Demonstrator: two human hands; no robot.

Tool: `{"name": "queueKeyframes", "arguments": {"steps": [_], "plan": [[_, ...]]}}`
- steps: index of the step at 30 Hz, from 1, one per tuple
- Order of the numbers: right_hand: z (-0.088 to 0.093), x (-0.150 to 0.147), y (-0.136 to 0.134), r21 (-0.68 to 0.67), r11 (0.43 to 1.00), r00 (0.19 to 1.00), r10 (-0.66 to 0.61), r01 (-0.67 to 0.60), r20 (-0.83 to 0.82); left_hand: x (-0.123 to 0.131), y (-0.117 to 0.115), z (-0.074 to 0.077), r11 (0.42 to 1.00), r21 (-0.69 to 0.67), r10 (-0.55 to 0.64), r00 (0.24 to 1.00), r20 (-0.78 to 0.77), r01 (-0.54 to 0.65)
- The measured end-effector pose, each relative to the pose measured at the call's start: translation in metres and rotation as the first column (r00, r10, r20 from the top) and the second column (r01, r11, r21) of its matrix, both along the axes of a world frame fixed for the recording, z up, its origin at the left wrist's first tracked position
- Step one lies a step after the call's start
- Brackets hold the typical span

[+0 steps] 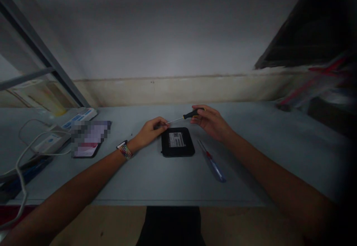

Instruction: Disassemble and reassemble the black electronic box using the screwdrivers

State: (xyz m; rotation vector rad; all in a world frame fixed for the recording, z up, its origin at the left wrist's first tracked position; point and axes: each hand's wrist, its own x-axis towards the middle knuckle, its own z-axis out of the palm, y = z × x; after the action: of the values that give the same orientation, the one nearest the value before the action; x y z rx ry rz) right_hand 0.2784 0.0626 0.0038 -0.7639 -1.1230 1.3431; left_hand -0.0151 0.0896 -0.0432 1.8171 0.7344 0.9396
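My right hand (210, 121) is closed on the black-and-yellow handle of a screwdriver (189, 115), whose thin metal shaft points left. At the shaft's tip, my left hand (153, 129) has its thumb and fingers pinched together; whatever they hold is too small to make out. Just below and right of the left fingertips, a flat black box (177, 153) with rounded corners lies on the table, a white printed label (176, 139) facing up. Right of the box rests a second screwdriver (214, 166) with a clear bluish handle and a red collar, touched by neither hand.
The pale blue table (134, 190) runs back to a wall. On the left lie a phone (90, 138) with a lit screen, a white power strip (52, 142) and looped white cables (21, 171). A grey metal frame (60, 71) stands at the back left. Blurred red and clear items (315, 84) sit far right.
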Motion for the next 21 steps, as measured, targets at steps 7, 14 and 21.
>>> {"name": "queueKeyframes", "arguments": {"steps": [7, 14, 21], "plan": [[-0.0012, 0.0028, 0.004, -0.001, 1.0, 1.0, -0.012, 0.012, -0.004, 0.0031, -0.0022, 0.0057, 0.996, -0.051, 0.082, 0.991, 0.105, -0.077], [-0.0018, 0.0022, 0.0033, 0.005, 1.0, 1.0, -0.004, 0.004, 0.0, 0.0036, -0.0017, 0.0059, 0.99, -0.063, 0.132, 0.981, 0.139, -0.125], [0.0009, 0.0022, 0.002, 0.01, 1.0, 1.0, -0.019, 0.019, -0.011, 0.0021, -0.0007, 0.0048, 0.99, -0.068, 0.129, 0.982, 0.141, -0.12]]}}
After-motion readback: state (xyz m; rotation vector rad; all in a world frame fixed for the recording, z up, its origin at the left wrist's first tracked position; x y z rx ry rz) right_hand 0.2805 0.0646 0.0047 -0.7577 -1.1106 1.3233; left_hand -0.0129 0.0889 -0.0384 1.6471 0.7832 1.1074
